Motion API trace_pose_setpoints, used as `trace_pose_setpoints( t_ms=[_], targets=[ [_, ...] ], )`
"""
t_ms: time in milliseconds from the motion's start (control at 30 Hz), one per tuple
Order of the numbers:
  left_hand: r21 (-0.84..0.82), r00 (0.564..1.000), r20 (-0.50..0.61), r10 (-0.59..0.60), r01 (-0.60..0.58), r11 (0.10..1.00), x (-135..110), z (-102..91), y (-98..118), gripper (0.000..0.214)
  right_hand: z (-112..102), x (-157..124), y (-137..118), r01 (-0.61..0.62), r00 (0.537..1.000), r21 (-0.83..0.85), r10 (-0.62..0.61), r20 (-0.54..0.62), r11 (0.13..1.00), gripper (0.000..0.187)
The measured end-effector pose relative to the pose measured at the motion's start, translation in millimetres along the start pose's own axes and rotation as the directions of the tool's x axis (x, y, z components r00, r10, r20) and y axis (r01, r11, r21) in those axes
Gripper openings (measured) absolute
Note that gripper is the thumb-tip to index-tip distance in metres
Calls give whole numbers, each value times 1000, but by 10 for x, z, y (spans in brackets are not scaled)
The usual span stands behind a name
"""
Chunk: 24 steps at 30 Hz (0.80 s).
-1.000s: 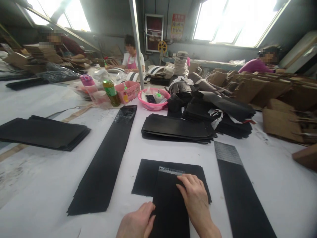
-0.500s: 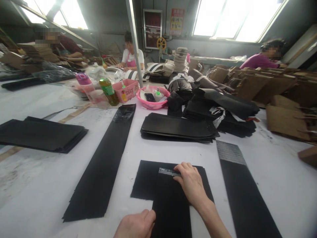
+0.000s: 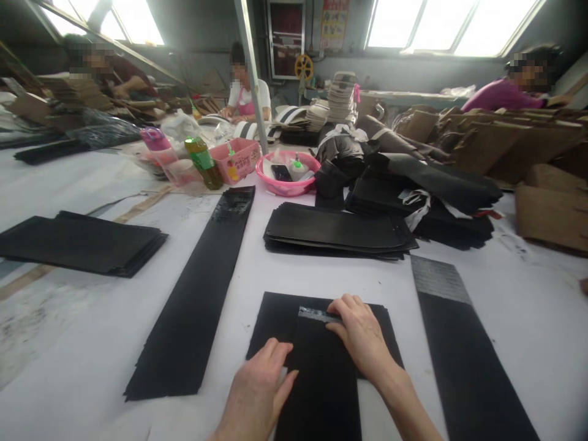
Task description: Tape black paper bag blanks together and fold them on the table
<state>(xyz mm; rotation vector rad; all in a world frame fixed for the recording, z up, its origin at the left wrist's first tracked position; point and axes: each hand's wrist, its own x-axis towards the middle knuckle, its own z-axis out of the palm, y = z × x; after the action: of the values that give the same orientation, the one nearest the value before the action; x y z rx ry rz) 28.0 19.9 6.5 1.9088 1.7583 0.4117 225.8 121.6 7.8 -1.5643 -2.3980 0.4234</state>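
Observation:
A long black strip (image 3: 324, 380) with a shiny, glue-like band along its far end lies over a wider black sheet (image 3: 274, 321) on the white table. My right hand (image 3: 361, 334) has its thumb and fingers closed on the strip's far end, by the shiny band. At the strip's left edge is my left hand (image 3: 260, 383), thumb and fingers apart, the fingertips close to or touching the edge. I cannot see under either palm.
Black strips lie left (image 3: 193, 306) and right (image 3: 454, 343), both with shiny far ends. Beyond stands a stack of black sheets (image 3: 335, 229), with another stack (image 3: 82, 245) far left. A pink basin (image 3: 287, 187) holds a phone. Several people work behind.
My left hand has moved forward along the strip's left edge and its fingers have spread from a closed shape. My right hand stays at the far end. The view has shifted slightly.

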Motion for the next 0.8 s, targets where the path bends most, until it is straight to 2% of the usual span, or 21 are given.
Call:
trace_pose_setpoints(
  t_ms=[100,233,400,567,667,733,800],
  targets=[
    [-108,991,90,-98,107,988,-261,-66,-83,20,38,-62,-31,20,998,-38,-22,-54,999,23],
    [-202,957,221,-188,234,951,-666,-155,-169,13,96,-198,-123,80,987,-67,-88,-134,995,16],
    [-322,899,355,-256,375,870,-1009,-182,-169,15,139,-557,-367,113,981,104,-95,-167,988,10],
    [-483,833,501,-234,493,724,-1096,-156,-104,30,240,-1070,-683,128,992,280,-128,-19,951,11],
    [-573,806,562,-185,540,617,-1081,-156,-88,29,302,-1283,-771,121,992,320,-126,-7,940,16],
    [-619,823,548,-148,519,590,-1051,-164,-71,23,318,-1349,-783,133,991,318,-133,-20,939,23],
    [-641,862,496,-103,444,627,-1014,-161,-45,18,310,-1356,-783,158,987,294,-161,-16,943,35]
  ],
)
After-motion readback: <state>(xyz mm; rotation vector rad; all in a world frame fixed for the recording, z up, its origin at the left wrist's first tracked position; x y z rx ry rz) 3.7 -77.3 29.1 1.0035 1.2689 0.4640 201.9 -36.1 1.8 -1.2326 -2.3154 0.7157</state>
